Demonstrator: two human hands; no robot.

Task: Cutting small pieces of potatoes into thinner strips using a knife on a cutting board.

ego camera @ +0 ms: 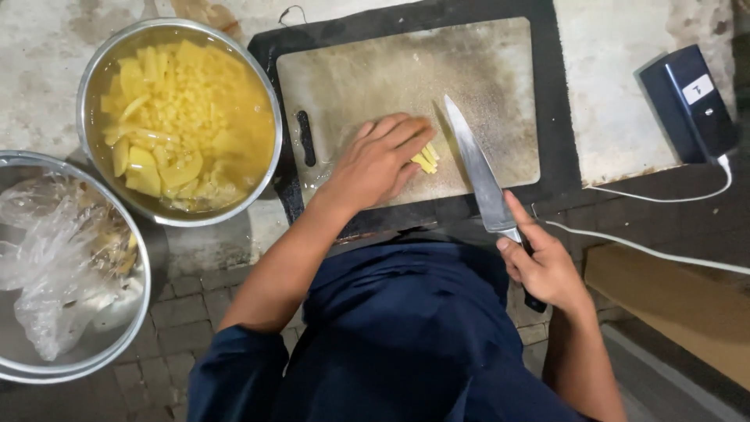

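Note:
My left hand (380,159) lies palm down on a pale cutting board (367,74), covering a small bundle of yellow potato sticks (426,160) whose ends stick out by my fingertips. My right hand (545,266) grips the dark handle of a large kitchen knife (476,172). Its blade points away from me and rests just right of the sticks, index finger stretched along the spine.
A steel bowl (269,101) at upper left holds water with cut yellow potato pieces. A second steel bowl (117,328) at lower left holds crumpled clear plastic. A dark device (687,101) with a white cable (664,195) sits at right. A dark mat (562,94) lies under the board.

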